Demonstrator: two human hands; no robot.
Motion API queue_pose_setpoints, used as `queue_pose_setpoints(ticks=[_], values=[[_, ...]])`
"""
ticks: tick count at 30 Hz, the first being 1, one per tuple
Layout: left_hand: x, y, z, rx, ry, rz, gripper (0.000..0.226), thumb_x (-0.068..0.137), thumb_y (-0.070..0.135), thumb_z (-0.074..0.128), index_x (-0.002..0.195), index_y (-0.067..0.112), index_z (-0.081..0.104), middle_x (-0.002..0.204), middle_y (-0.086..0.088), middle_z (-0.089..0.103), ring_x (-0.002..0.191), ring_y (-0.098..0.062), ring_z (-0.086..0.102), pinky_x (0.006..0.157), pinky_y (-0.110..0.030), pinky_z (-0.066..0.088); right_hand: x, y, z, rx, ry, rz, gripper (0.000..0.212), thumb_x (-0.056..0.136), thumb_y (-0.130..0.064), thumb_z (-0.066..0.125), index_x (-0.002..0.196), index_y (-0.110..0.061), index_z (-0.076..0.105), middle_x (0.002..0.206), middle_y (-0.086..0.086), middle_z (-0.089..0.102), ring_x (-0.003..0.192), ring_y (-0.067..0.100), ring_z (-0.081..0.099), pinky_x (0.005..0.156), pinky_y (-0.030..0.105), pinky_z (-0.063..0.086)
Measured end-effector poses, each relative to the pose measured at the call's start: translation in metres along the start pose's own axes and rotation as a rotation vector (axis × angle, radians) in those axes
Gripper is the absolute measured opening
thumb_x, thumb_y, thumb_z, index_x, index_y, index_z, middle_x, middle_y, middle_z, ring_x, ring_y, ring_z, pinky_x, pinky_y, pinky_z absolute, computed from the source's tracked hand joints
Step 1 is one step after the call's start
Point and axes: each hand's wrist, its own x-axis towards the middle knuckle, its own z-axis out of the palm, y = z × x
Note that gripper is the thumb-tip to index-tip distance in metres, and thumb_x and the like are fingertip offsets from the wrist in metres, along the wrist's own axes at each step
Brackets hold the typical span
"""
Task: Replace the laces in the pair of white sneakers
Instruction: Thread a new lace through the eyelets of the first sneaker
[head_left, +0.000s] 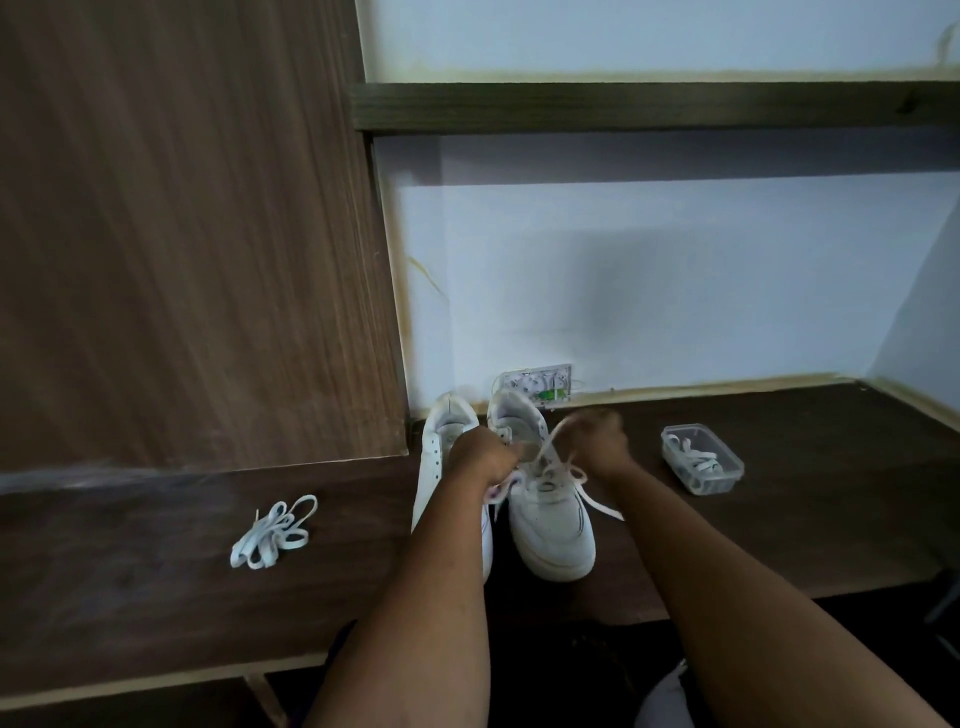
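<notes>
Two white sneakers stand side by side on the dark wooden desk (156, 582), toes toward me. The left sneaker (439, 452) is partly hidden behind my left forearm. The right sneaker (550, 519) has a white lace (597, 501) threaded through its eyelets, with one loose end trailing to the right. My left hand (480, 457) grips one end of that lace above the tongue. My right hand (605, 439), blurred, holds the other end up by the collar. A loose bundle of white laces (275, 532) lies on the desk to the left.
A clear plastic tub (701, 460) with more white laces in it sits on the desk to the right. A wall socket (537, 384) is behind the shoes. A tall wooden panel (182, 234) rises at the left, and a shelf (649, 106) runs above.
</notes>
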Motion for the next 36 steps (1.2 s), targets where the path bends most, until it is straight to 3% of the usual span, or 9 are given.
queue_pose_setpoints(ticks=[2,4,7,14,16,22,25,31,36], values=[[0.0,-0.001,-0.001,0.04,0.011,0.006,0.046,0.083,0.044,0.062,0.092,-0.001,0.067,0.076,-0.011,0.069,0.072,-0.025,0.066,0.059,-0.028,0.048,0.003,0.004,-0.02,0.208,0.051,0.279,0.047,0.093,-0.026,0.045,0.137,-0.009,0.044,0.136,0.0,0.05,0.117,0.031,0.055,0.096,0.044,0.05],[0.001,-0.002,-0.001,0.059,0.003,0.005,0.044,0.083,0.043,0.061,0.095,0.002,0.069,0.086,-0.012,0.072,0.081,-0.026,0.069,0.064,-0.03,0.05,0.01,0.025,-0.032,0.221,0.448,0.473,0.036,0.098,-0.025,0.044,0.131,-0.013,0.052,0.137,0.007,0.048,0.123,0.03,0.049,0.102,0.038,0.042],[0.001,0.0,-0.002,0.088,0.002,-0.016,0.041,0.086,0.039,0.059,0.098,0.001,0.068,0.093,-0.016,0.071,0.087,-0.029,0.069,0.061,-0.027,0.045,-0.003,0.043,-0.025,-0.021,0.737,0.178,0.035,0.095,-0.032,0.049,0.124,-0.013,0.052,0.139,0.019,0.036,0.123,0.04,0.036,0.099,0.051,0.034],[0.0,0.004,-0.002,0.098,0.012,-0.036,0.049,0.084,0.051,0.059,0.094,0.004,0.069,0.081,-0.013,0.07,0.071,-0.027,0.067,0.057,-0.026,0.045,-0.002,0.0,0.013,-0.483,-0.058,-0.372,0.018,0.087,-0.048,0.056,0.099,-0.041,0.067,0.143,-0.005,0.034,0.133,0.028,0.023,0.102,0.045,0.027],[-0.001,0.005,-0.002,0.058,0.0,-0.035,0.038,0.085,0.04,0.059,0.091,0.004,0.069,0.082,-0.013,0.071,0.074,-0.027,0.07,0.061,-0.028,0.051,0.001,0.001,0.016,-0.417,-0.076,-0.273,0.015,0.088,-0.039,0.06,0.099,-0.035,0.069,0.141,-0.004,0.035,0.133,0.027,0.024,0.102,0.043,0.028],[-0.006,0.006,0.002,-0.017,-0.08,-0.041,0.032,0.088,0.031,0.055,0.088,0.002,0.07,0.082,-0.012,0.075,0.06,-0.02,0.066,0.056,-0.024,0.05,0.015,0.035,-0.021,0.332,0.572,0.329,0.04,0.102,-0.027,0.034,0.128,-0.002,0.051,0.139,0.021,0.037,0.129,0.039,0.038,0.109,0.048,0.032],[-0.006,0.009,0.004,-0.033,-0.086,-0.058,0.035,0.088,0.033,0.053,0.087,0.003,0.07,0.077,-0.011,0.075,0.06,-0.021,0.069,0.054,-0.023,0.05,0.01,0.047,-0.026,-0.019,0.475,0.297,0.044,0.103,-0.025,0.027,0.129,0.002,0.049,0.134,0.029,0.043,0.126,0.042,0.038,0.106,0.047,0.029],[-0.005,0.009,0.004,-0.038,-0.229,-0.079,0.019,0.081,0.027,0.074,0.087,0.01,0.067,0.077,-0.003,0.067,0.069,-0.015,0.063,0.057,-0.023,0.052,0.014,0.019,0.005,-0.198,0.031,-0.32,0.018,0.088,-0.031,0.064,0.101,-0.023,0.074,0.109,0.013,0.063,0.105,0.029,0.058,0.092,0.035,0.045],[-0.009,0.013,-0.004,0.441,-0.297,0.144,0.037,0.083,0.025,0.074,0.113,0.005,0.067,0.117,-0.011,0.066,0.108,-0.027,0.061,0.091,-0.031,0.047,0.013,0.02,0.018,-0.395,-0.202,-0.325,0.023,0.083,-0.035,0.066,0.105,-0.032,0.07,0.127,0.006,0.043,0.12,0.028,0.041,0.105,0.03,0.033]])
